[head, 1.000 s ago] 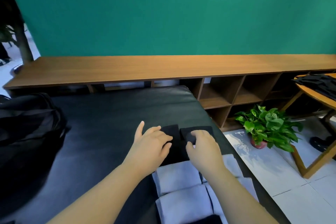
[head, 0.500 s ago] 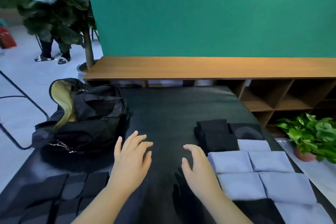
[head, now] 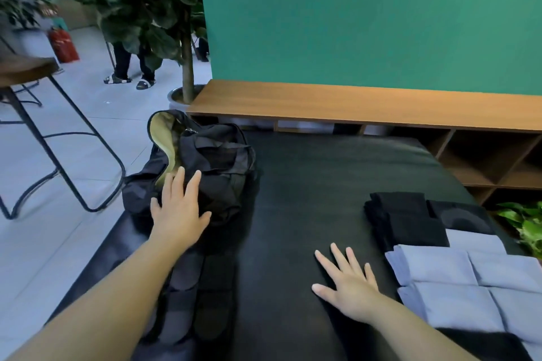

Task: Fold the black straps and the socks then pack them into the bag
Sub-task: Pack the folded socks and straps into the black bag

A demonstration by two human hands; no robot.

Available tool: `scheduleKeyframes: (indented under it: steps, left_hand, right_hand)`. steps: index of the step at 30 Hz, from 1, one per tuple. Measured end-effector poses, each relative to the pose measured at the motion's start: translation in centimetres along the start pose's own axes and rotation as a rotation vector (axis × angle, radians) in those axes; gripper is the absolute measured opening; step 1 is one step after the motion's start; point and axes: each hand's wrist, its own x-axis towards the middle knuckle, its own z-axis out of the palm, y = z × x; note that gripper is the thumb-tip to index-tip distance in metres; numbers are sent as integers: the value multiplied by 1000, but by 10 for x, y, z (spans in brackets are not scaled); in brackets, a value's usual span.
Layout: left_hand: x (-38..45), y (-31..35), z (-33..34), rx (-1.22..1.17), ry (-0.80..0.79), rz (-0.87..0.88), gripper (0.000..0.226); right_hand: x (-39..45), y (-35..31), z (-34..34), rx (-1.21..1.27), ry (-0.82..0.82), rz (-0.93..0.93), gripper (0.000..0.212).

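Observation:
A black bag [head: 214, 167] with a yellow-green lining lies open at the far left of the black padded table [head: 316, 184]. My left hand [head: 179, 211] reaches over its near side with fingers spread, holding nothing. My right hand [head: 349, 284] lies flat and open on the table. Folded black pieces [head: 407, 220] are stacked to the right of it, with folded light blue socks [head: 457, 281] laid in rows just in front of them. Dark folded pieces [head: 202, 299] lie in a row under my left forearm.
A long wooden shelf unit [head: 352, 105] runs behind the table against a green wall. A large potted plant [head: 184, 47] and a person's legs stand at the back left. A metal-legged table [head: 44, 132] is on the left, a small green plant [head: 528, 223] on the right.
My view has swung left from the folded pile to the bag. My left hand has moved forward and left onto the bag's near side. My right hand has flattened on the table.

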Motion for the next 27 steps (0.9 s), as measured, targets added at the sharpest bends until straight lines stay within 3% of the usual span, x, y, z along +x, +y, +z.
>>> scheduleKeyframes:
  steps: [2,5,10,12,27]
  left_hand:
    - [11,-3,-4,-7,54,-41,84]
    - [27,-14,-6,-41,12,-115,77]
    - [31,-24,4,-169,-16,-67,23]
    - [25,-20,10,-244,3,-29,13]
    - [12,73,45,-502,-21,268,8]
  right_hand:
    - [0,1,1,-8,0,6,65]
    - [-1,1,3,-31,17,16,64]
    - [-1,1,5,-43,23,24,63]
    - [-1,2,6,-43,30,22,63]
    - [-10,9,5,242,207,-39,55]
